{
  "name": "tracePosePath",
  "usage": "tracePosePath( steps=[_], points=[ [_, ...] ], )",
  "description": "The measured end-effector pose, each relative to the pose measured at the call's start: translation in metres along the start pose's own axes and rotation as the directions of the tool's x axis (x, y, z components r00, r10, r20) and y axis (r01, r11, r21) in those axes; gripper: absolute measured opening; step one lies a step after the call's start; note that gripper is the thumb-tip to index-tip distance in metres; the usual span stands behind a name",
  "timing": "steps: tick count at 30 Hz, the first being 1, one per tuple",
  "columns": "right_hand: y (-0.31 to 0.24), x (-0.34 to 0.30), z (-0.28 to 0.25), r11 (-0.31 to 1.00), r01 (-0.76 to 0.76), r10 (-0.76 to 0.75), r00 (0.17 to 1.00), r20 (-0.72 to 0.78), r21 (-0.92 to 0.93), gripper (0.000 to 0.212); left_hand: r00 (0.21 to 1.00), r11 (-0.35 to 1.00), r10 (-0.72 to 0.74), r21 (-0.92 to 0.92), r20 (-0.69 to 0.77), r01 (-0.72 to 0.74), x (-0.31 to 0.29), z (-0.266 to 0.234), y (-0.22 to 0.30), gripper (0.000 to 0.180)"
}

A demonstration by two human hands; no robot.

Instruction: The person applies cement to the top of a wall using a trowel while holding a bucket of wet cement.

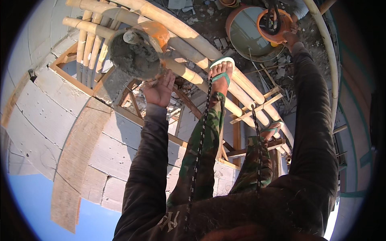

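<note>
My left hand (160, 90) is open, palm up with fingers stretched out. Its fingertips are at the near rim of an orange bucket (157, 34) of wet grey mortar (134, 60), which stands by the block wall. A round pale object sticks up from the mortar. Over to the far right, my right hand (292, 40) is closed on the rim of a smaller orange bucket (263, 30) with something dark inside. Another person's hand (295, 27) and pale sleeve are beside that bucket, above a large round tub (243, 30) of greyish water.
My feet, in flip-flops (222, 61), stand on lashed bamboo poles (241, 90) high above rubble-strewn ground. On the left is a pale block wall (48, 104) with wooden frames (130, 114) and a plank (78, 148). An upright bamboo pole (327, 44) rises at the right.
</note>
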State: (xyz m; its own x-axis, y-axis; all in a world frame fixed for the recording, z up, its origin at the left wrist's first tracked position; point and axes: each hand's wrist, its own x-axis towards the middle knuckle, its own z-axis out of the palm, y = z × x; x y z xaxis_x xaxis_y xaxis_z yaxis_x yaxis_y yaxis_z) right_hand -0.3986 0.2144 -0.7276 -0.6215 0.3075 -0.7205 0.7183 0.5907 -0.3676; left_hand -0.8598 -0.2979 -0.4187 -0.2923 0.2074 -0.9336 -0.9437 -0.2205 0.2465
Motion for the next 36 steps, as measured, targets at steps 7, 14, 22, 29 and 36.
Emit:
tracePosePath(
  steps=[7, 14, 22, 29, 36],
  points=[
    [-0.002, 0.013, 0.021, 0.994, 0.074, -0.07, 0.996, 0.053, -0.086, 0.046, 0.998, 0.999, 0.041, 0.009, -0.04, -0.041, -0.017, -0.008, 0.012, 0.059],
    [0.016, 0.005, 0.009, 0.991, 0.012, -0.013, 1.0, -0.001, -0.136, 0.048, 0.998, 0.998, 0.057, 0.012, -0.042, -0.056, -0.009, -0.004, 0.008, 0.05],
    [0.019, 0.019, 0.017, 0.987, -0.086, 0.086, 0.996, -0.006, -0.136, 0.051, 0.996, 0.997, 0.079, -0.01, -0.031, -0.079, -0.001, -0.011, 0.009, 0.053],
    [0.029, -0.043, 0.008, 0.876, -0.364, 0.41, 0.907, 0.091, -0.318, 0.055, 0.978, 0.976, 0.202, -0.094, 0.052, -0.196, 0.03, -0.015, 0.006, 0.067],
    [-0.064, -0.313, 0.063, 0.404, -0.601, 0.728, 0.668, 0.156, 0.689, 0.057, 0.928, 0.921, 0.363, -0.12, -0.086, -0.371, 0.004, 0.034, -0.002, 0.076]
  ],
)
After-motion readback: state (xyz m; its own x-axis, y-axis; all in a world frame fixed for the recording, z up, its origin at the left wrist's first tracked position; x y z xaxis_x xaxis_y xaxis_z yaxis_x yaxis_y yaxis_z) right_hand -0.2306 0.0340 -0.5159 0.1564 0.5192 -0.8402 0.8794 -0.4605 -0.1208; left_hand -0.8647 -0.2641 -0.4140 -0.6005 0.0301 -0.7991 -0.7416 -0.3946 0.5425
